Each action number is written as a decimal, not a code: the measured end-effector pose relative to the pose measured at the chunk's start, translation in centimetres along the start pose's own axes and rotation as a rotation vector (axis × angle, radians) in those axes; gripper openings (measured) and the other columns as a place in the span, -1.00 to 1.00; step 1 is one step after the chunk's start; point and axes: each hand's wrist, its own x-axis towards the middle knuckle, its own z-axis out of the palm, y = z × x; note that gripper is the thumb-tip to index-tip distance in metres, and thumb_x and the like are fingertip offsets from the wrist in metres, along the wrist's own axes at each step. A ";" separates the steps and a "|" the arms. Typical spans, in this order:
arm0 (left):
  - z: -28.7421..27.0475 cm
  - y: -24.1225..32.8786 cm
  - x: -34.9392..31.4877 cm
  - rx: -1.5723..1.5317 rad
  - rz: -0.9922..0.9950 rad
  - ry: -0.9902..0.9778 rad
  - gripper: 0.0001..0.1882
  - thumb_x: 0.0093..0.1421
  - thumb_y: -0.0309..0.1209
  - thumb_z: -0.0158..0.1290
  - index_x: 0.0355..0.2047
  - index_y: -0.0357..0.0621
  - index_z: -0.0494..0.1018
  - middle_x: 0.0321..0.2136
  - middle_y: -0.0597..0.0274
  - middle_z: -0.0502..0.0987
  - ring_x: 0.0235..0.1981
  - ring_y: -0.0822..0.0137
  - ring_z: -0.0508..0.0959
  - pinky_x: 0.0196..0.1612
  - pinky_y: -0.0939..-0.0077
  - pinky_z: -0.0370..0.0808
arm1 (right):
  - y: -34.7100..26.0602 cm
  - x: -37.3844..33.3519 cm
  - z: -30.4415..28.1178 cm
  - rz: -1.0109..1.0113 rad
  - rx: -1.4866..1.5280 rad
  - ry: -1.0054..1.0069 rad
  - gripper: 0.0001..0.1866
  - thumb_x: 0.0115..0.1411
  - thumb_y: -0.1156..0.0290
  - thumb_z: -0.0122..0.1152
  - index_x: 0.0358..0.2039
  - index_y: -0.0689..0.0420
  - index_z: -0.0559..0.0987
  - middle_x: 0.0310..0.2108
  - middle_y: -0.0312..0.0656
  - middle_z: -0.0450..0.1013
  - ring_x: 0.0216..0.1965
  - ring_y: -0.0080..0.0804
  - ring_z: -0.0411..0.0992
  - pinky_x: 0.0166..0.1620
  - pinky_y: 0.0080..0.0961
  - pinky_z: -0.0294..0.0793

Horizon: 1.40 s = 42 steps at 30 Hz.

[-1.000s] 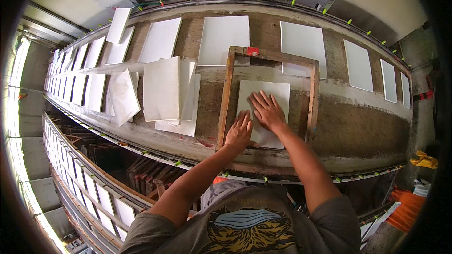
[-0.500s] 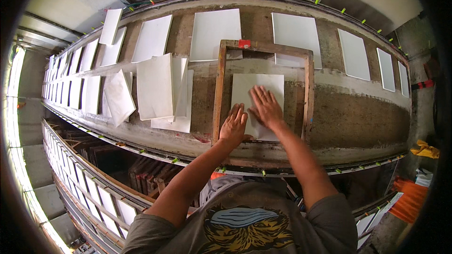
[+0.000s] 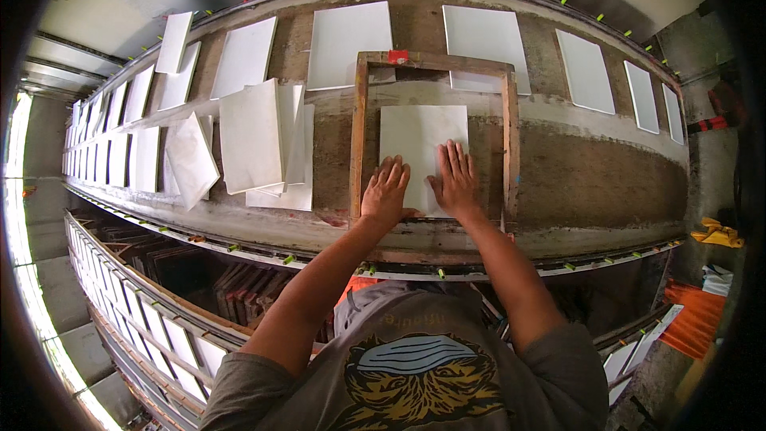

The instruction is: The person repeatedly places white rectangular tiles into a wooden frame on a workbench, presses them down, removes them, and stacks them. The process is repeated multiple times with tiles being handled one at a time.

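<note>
A wooden frame (image 3: 512,136), worn brown with a red patch on its far bar, lies on the long table in front of me. Inside it shows a white rectangular sheet or panel (image 3: 411,125). My left hand (image 3: 385,191) rests flat over the panel's left near edge, fingers stretched out. Over the right near part lies my right hand (image 3: 455,182), also flat, with its thumb spread toward the left. Neither hand holds anything. Whether a thin mesh spans the frame under my palms, I cannot tell.
Several white panels (image 3: 351,40) lie in rows along the brown-stained table (image 3: 598,179). Left of the frame, loose panels overlap in a pile (image 3: 251,140). Green pegs (image 3: 440,274) line the table's edges. A lower rack (image 3: 179,343) at the left carries more white panels.
My right hand has slid nearer and a little to the right on the panel, and it now lies still. The left hand stays in place. The whole view has shifted slightly.
</note>
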 end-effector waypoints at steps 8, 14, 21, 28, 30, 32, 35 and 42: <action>1.4 -1.0 -0.1 0.026 0.103 0.153 0.09 0.01 0.27 0.21 0.38 -0.09 0.10 0.41 0.13 0.08 0.46 0.11 0.01 0.46 0.03 0.08 | 1.9 5.2 -0.6 0.073 0.026 0.018 -0.17 0.37 -0.05 0.03 0.49 0.04 0.00 0.51 0.03 -0.13 0.52 0.00 -0.17 0.47 0.12 -0.20; 1.3 -1.0 -0.2 0.009 0.074 0.107 0.13 0.01 0.33 0.15 0.43 -0.06 0.07 0.45 0.11 0.01 0.49 0.09 -0.03 0.48 -0.02 -0.01 | 1.3 5.5 -1.2 0.122 0.006 0.030 -0.16 0.37 -0.12 -0.02 0.48 0.06 0.01 0.51 0.03 -0.15 0.52 -0.01 -0.19 0.47 0.15 -0.21; 0.8 -1.1 -0.5 0.056 0.057 0.105 0.11 0.03 0.35 0.13 0.43 -0.02 0.07 0.46 0.17 0.01 0.49 0.11 -0.03 0.47 -0.14 -0.09 | -0.4 -0.5 0.0 0.042 0.028 0.017 -0.11 0.33 -0.17 0.04 0.49 0.05 0.01 0.51 0.03 -0.17 0.51 0.03 -0.17 0.45 0.22 -0.23; 1.0 -0.9 -0.7 0.077 0.055 0.090 0.11 0.04 0.36 0.13 0.43 0.01 0.05 0.46 0.21 0.00 0.49 0.15 -0.03 0.45 -0.13 -0.04 | 2.2 8.1 -0.4 0.148 -0.005 0.031 -0.14 0.34 -0.15 -0.01 0.49 0.03 0.01 0.52 -0.03 -0.15 0.52 -0.06 -0.16 0.46 0.15 -0.22; 1.2 -0.7 -0.7 0.061 0.061 0.100 0.10 0.05 0.35 0.12 0.44 0.02 0.04 0.47 0.21 0.00 0.49 0.15 -0.04 0.45 -0.13 -0.04 | 2.3 7.9 -0.3 0.145 -0.039 0.042 -0.19 0.38 -0.13 -0.07 0.48 0.03 0.02 0.52 -0.03 -0.13 0.52 -0.06 -0.17 0.48 0.09 -0.22; 1.2 -1.0 -0.7 0.045 0.063 0.107 0.09 0.07 0.34 0.12 0.44 0.02 0.03 0.47 0.21 -0.01 0.49 0.15 -0.04 0.45 -0.12 -0.03 | 1.8 7.4 0.1 0.142 -0.070 0.086 -0.21 0.40 -0.12 -0.10 0.48 0.03 0.02 0.51 -0.04 -0.12 0.52 -0.06 -0.18 0.48 0.07 -0.22; 0.7 -1.3 -0.7 0.034 0.067 0.081 0.09 0.08 0.32 0.13 0.45 0.01 0.01 0.47 0.20 -0.02 0.50 0.15 -0.06 0.46 -0.11 -0.03 | 0.4 4.3 0.1 0.122 -0.066 0.042 -0.24 0.43 -0.11 -0.14 0.48 0.01 0.03 0.51 -0.05 -0.10 0.52 -0.05 -0.16 0.48 0.07 -0.22; 0.4 -1.4 -1.9 -0.036 0.078 0.124 0.02 0.15 0.27 0.12 0.43 -0.07 0.07 0.47 0.12 0.00 0.50 0.09 -0.09 0.46 -0.12 -0.07 | -0.2 -3.9 -1.3 -0.064 -0.010 -0.069 -0.28 0.44 -0.12 -0.13 0.48 -0.10 0.06 0.51 -0.11 -0.10 0.52 -0.07 -0.16 0.48 0.09 -0.22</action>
